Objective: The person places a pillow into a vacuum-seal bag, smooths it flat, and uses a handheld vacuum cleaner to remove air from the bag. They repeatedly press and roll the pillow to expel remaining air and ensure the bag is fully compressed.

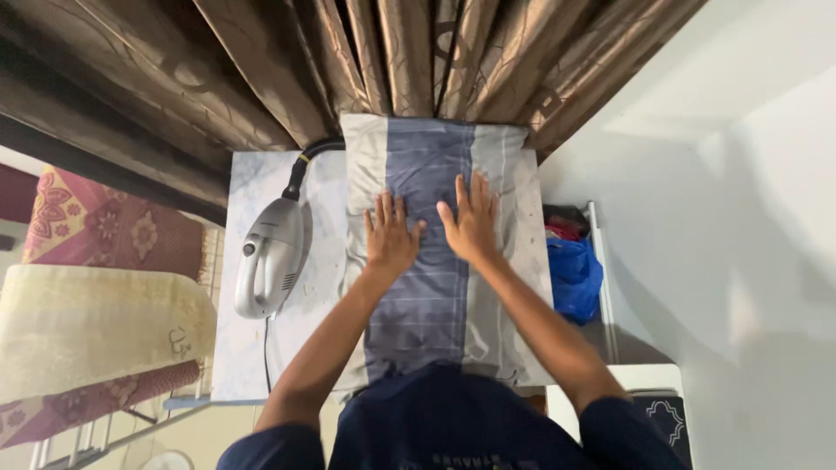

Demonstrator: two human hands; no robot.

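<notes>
A folded cloth point(427, 157) with a wide blue-grey stripe between pale grey bands lies lengthwise on the ironing board point(252, 183). Both my hands rest flat on it, palms down, fingers spread. My left hand point(388, 235) presses on the stripe's left part. Beside it, slightly farther up, my right hand point(471, 222) lies on the stripe's right edge. Neither hand holds anything. A silver-grey iron point(272, 258) lies on the board to the left of the cloth, its black cord point(300, 165) curving toward the curtain.
Brown patterned curtains point(366, 61) hang behind the board. A white wall point(740, 218) stands at right, with a blue bag point(575, 274) on a rack beside the board. Patterned red and cream rugs point(96, 287) hang at left.
</notes>
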